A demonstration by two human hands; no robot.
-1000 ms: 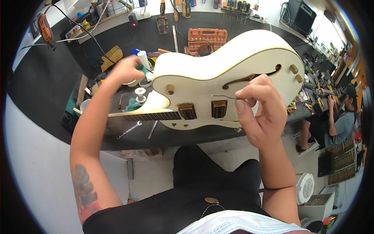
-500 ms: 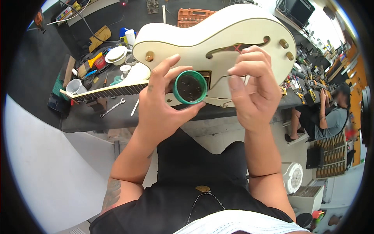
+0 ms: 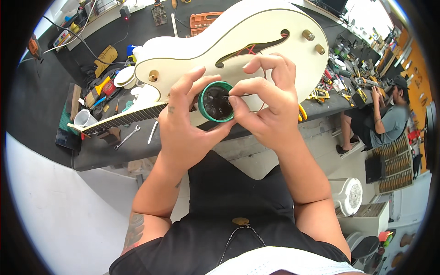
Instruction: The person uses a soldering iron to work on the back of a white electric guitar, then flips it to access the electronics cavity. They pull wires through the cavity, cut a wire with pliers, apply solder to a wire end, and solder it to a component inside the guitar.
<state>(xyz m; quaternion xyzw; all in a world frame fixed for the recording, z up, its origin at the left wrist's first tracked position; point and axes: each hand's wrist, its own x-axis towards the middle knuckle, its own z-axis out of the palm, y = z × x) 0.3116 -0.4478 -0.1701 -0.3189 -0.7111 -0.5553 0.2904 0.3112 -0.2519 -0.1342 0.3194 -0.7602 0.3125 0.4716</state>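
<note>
My left hand (image 3: 176, 114) is wrapped round a small green cup (image 3: 201, 104), tilted so that its dark, wet-looking contents show. My right hand (image 3: 272, 107) is closed in a pinch at the cup's right rim. Between its thumb and forefinger is a thin wire-like piece (image 3: 243, 95), most of it hidden by the fingers. Behind both hands lies a cream hollow-body guitar (image 3: 183, 50) with an f-hole and several gold-coloured knobs or posts. Its fretted neck (image 3: 128, 118) runs off to the left, and the hands cover part of the body.
Left on the dark bench (image 3: 98, 158) are a wrench (image 3: 127, 137), a clear plastic cup (image 3: 85, 118), stacked pale dishes (image 3: 124, 77) and brushes. An orange tool case (image 3: 201, 20) lies behind the guitar. Many tools crowd the right side, where another person (image 3: 389, 121) sits.
My right hand has moved left, bringing its pinched fingertips to the cup's rim. The left hand still holds the cup. The whole view has shifted slightly.
</note>
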